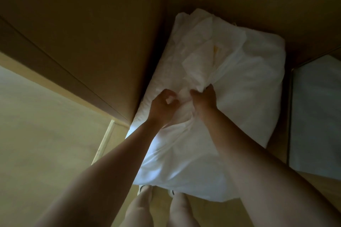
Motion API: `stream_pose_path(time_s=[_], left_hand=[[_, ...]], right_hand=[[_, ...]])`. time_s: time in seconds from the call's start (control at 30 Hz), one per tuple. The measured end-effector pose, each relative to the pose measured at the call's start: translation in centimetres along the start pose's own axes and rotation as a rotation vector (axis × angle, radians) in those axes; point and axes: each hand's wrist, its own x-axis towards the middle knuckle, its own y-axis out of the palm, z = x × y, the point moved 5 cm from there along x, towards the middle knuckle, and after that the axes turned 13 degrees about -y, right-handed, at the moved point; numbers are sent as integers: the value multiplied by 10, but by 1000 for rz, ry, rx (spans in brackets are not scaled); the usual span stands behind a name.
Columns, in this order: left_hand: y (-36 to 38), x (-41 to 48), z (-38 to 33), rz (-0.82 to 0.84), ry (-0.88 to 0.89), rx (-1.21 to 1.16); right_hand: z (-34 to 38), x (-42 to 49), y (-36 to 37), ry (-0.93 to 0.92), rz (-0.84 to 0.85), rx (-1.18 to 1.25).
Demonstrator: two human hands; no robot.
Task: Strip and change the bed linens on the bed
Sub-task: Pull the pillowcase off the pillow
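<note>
- Our left hand (162,106) is curled, with thumb and fingers pinching a small tuft of the white linen bundle (249,79).
- Our right hand (204,97) sits just beside it, its fingers dug into a raised fold of the same cloth and gripping it tightly.
- The two hands almost touch over the middle of the bundle.
- The bundle lies crumpled in a corner between brown wooden panels (83,33), with its far end close to the back panel.
- A pale grey panel (317,116) stands to the right of the bundle, with a dark gap between them.
- Our legs (140,208), in light trousers, show at the lower edge, and the bundle's near edge reaches our feet.
</note>
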Motion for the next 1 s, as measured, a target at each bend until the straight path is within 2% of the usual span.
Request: stream_pose_path(time_s=[0.03, 0.1, 0.2, 0.3, 0.37, 0.43, 0.5, 0.53, 0.63, 0.7, 0.77, 0.83, 1.0], left_hand=[[-3, 7, 4, -68, -11, 177], [-7, 19, 17, -105, -164, 334], [-11, 28, 25, -49, -348, 348], [-14, 30, 22, 11, -403, 306], [-7, 24, 17, 126, -387, 143], [9, 8, 8, 316, -337, 23], [21, -7, -3, 386, -233, 74], [24, -12, -6, 384, -191, 117], [34, -25, -5, 431, -159, 272], [38, -34, -4, 362, -133, 397], [37, -39, -9, 168, -44, 529], [33, -48, -20, 56, 51, 578], [20, -87, -46, 51, 183, 529]], right_hand=[[-2, 2, 1, -2, 2, -1], [-5, 3, 1, 6, 4, -3], [-10, 5, 2, 17, 14, -29], [-9, 5, 2, 9, 28, -35], [-6, 2, 4, 25, 30, -28], [-4, -1, 5, 125, 18, 21], [0, -3, 7, 320, 76, 134], [3, -4, 9, 392, 156, 166], [11, -3, 11, 451, 356, 133], [10, -4, 10, 443, 341, 45], [8, -7, 8, 401, 231, -5], [6, -12, 5, 341, 107, 17], [26, -30, -17, 142, 7, -20]])
